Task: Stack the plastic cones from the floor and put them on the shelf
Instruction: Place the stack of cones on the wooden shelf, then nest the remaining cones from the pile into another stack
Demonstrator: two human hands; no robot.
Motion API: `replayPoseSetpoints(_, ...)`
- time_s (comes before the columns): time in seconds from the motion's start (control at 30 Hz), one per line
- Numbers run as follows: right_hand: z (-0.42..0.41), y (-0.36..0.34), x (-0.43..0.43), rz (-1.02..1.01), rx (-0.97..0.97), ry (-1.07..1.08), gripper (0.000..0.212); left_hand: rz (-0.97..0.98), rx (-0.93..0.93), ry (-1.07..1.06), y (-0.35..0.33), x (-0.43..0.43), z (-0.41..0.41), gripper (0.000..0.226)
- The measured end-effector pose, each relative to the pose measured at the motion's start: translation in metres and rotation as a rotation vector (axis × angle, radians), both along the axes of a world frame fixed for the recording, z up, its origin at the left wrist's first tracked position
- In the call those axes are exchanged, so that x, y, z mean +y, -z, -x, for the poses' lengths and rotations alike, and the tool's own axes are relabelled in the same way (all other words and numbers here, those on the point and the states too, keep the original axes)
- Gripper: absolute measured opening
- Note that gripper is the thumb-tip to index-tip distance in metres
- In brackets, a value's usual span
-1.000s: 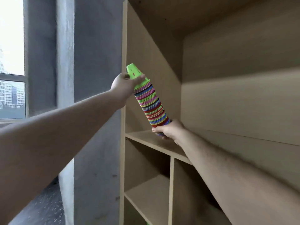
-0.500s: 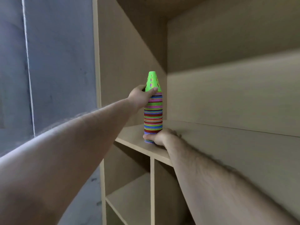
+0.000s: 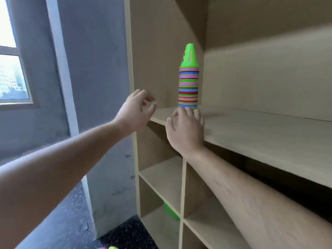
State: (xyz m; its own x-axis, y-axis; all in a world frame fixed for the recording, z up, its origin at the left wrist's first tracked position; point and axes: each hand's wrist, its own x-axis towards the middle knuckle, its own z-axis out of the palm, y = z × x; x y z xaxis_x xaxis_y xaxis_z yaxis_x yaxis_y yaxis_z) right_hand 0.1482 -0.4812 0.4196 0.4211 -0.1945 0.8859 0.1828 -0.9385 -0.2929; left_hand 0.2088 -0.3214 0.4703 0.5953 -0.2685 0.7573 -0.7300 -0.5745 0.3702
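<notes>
Left hand [image 3: 136, 112] released, cone stack [image 3: 188, 87] upright on shelf [image 3: 251, 130]

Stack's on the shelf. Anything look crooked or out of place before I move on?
The cone stack stands upright on the shelf, nothing askew. Two strays: a green piece sits in a lower compartment, and yellow and pink bits show on the floor at the frame's bottom edge.

Light wood shelf [image 3: 260, 133] — upright green-topped cone stack [image 3: 188, 87] on it, nr back-left corner, multicolour rims
</notes>
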Motion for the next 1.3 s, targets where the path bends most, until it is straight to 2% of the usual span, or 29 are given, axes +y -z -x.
replayPoseSetpoints(0.1,0.016,0.033,0.039,0.062,0.223,-0.224,0.012,-0.146,-0.025,-0.076,0.062,0.051,0.031,0.010)
replayPoseSetpoints(0.23,0.028,0.092,0.105,0.218,0.460,-0.431,0.011,-0.269,0.048,-0.146,0.150,0.115,0.073,0.023)
replayPoseSetpoints(0.37,0.041,0.178,0.173,0.254,0.592,-0.554,0.014,-0.302,0.221,-0.261,0.240,0.184,0.106,0.042)
replayPoseSetpoints(0.6,0.081,0.334,0.279,0.192,0.852,-0.723,0.017,-0.496,0.586,-0.406,0.395,0.298,0.181,0.047)
replayPoseSetpoints(0.7,0.091,0.382,0.318,0.210,0.963,-0.793,0.020,-0.611,0.778,-0.428,0.421,0.338,0.204,0.047)
replayPoseSetpoints(0.9,0.088,0.439,0.383,0.220,1.104,-0.897,0.028,-0.765,0.916,-0.367,0.442,0.408,0.224,0.038)
replayPoseSetpoints(1.1,0.090,0.496,0.431,0.304,1.205,-0.920,0.031,-0.635,1.054,-0.492,0.523,0.469,0.242,0.048)
replayPoseSetpoints(1.3,0.100,0.539,0.470,0.457,1.243,-0.920,0.034,-0.552,1.196,-0.672,0.606,0.527,0.239,0.080)
